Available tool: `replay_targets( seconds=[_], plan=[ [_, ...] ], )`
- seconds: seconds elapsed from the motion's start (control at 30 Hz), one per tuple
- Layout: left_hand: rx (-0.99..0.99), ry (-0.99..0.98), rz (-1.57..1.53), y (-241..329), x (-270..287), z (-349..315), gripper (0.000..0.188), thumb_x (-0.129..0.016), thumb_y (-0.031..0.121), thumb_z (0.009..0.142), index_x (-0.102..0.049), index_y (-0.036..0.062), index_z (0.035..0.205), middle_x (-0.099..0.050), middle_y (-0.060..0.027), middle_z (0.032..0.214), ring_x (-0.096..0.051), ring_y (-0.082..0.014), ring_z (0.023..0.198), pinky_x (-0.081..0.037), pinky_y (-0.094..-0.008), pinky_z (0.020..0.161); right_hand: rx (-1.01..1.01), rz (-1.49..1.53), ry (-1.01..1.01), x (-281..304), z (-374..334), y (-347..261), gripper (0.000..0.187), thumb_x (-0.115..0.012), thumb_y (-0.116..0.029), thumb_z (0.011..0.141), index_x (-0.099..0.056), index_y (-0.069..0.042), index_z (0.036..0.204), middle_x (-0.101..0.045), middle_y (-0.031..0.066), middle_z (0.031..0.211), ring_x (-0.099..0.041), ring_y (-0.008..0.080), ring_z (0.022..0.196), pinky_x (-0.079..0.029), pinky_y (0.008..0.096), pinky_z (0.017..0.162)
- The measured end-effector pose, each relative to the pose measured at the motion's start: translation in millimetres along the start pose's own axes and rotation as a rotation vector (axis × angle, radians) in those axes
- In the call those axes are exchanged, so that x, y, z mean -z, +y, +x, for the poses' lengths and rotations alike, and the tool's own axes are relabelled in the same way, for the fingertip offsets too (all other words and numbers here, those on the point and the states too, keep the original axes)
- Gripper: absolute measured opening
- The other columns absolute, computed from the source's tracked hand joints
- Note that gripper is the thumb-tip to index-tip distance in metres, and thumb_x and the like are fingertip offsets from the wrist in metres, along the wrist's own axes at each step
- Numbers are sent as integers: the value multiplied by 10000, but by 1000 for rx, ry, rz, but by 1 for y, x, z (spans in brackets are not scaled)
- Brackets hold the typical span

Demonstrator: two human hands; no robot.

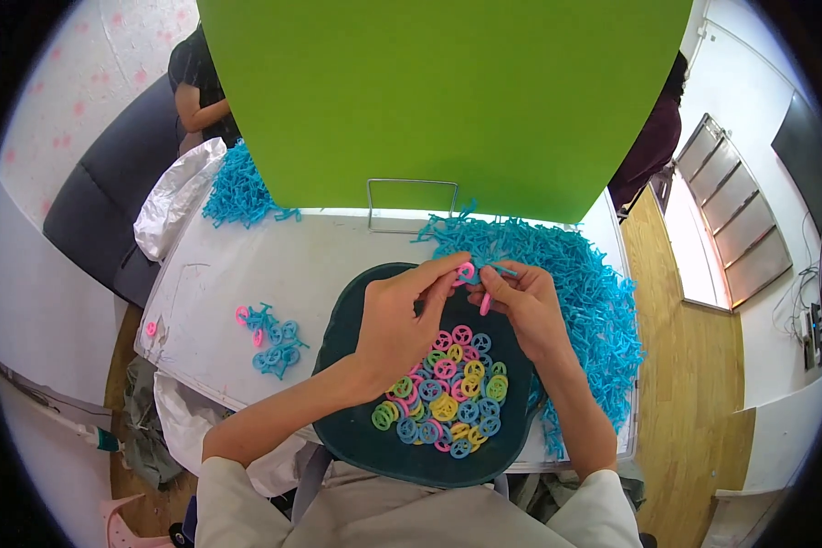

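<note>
Above the far rim of a dark green basin (338,406), my two hands meet. My left hand (393,315) pinches a small pink spoked wheel (466,271) between thumb and fingers. My right hand (532,306) is closed on a thin blue plastic piece (505,270), whose inner end meets that wheel. A second pink wheel (485,303), seen nearly edge-on, hangs below the right fingertips; its join to the blue piece is hidden. Loose plastic wheels (444,407) in pink, yellow, green and blue lie in the basin beneath my hands.
A big heap of blue plastic pieces (580,292) covers the table's right side; a smaller heap (239,190) is far left. Blue pieces with wheels (276,342) lie left of the basin. A green board (438,100) stands across the back. Another person's arm (201,111) shows behind it.
</note>
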State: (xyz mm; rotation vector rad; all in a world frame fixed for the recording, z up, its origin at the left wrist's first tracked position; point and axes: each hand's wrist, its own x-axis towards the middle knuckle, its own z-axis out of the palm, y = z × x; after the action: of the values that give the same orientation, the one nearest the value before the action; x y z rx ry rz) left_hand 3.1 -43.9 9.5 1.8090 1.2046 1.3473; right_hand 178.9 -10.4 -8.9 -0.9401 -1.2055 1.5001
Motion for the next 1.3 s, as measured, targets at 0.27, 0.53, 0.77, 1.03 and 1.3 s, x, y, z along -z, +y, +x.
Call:
replay_targets(
  seconds=[0.27,0.53,0.77,1.03,1.3],
  plan=[
    [138,-55,-291,-13,8,7,205,-535,69,955,-628,-12,1119,-668,-107,933,-657,-142,814,-544,-259,734,294,-488,121,-12,-5,-3,140,-646,-100,897,-667,34,930,-687,72,831,-625,102,708,-492,233,640],
    [151,38,-245,-9,66,6,217,-507,119,978,-630,2,1113,-648,-78,1029,-633,-144,898,-577,-291,754,363,-491,47,26,10,-21,173,-605,-36,886,-667,20,1037,-701,107,904,-671,161,884,-521,294,808],
    [520,-72,408,-72,203,-30,187,-507,119,940,-645,14,1009,-637,-23,874,-580,-98,718,-487,-251,606,97,-1262,120,94,26,-6,240,-644,-30,831,-676,-51,1068,-684,129,959,-660,283,927,-512,360,845],
    [28,76,867,-72,163,-36,206,-583,-12,846,-654,67,1022,-602,-108,1016,-604,-211,832,-490,-327,611,375,-1351,19,90,51,48,238,-741,-86,726,-683,-57,955,-635,115,928,-613,307,917,-491,398,804],
    [-228,-515,669,-36,44,-2,228,-638,24,775,-640,27,1003,-601,-123,1011,-592,-290,968,-533,-419,737,306,-1064,203,81,44,18,109,-671,-81,834,-654,-27,927,-689,107,931,-637,206,816,-503,313,729]
  ],
)
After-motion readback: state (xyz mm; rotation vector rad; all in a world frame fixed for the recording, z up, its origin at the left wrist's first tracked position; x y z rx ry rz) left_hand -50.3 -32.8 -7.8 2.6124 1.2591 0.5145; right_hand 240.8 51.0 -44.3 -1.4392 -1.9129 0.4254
